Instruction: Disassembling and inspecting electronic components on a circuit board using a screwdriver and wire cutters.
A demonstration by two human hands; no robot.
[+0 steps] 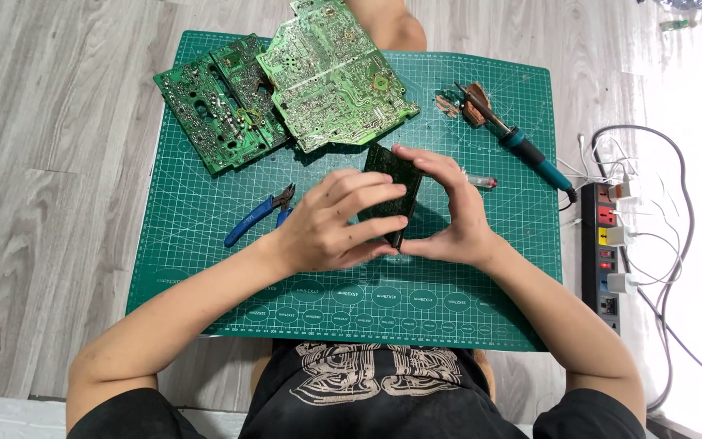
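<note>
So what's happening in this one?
A person seated at a green cutting mat holds a small dark circuit board upright between both hands: left hand across its near face, right hand gripping its far edge. Two larger green circuit boards lie overlapping at the mat's far side. Blue-handled cutters rest to the left, a soldering iron to the right.

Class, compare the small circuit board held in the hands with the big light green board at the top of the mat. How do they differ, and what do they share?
The small circuit board is dark and narrow; the big board is light green and wide. The small one is held tilted up between the left hand and right hand; the big one lies flat, overlapping another board. Both are bare circuit boards over the green mat.
</note>
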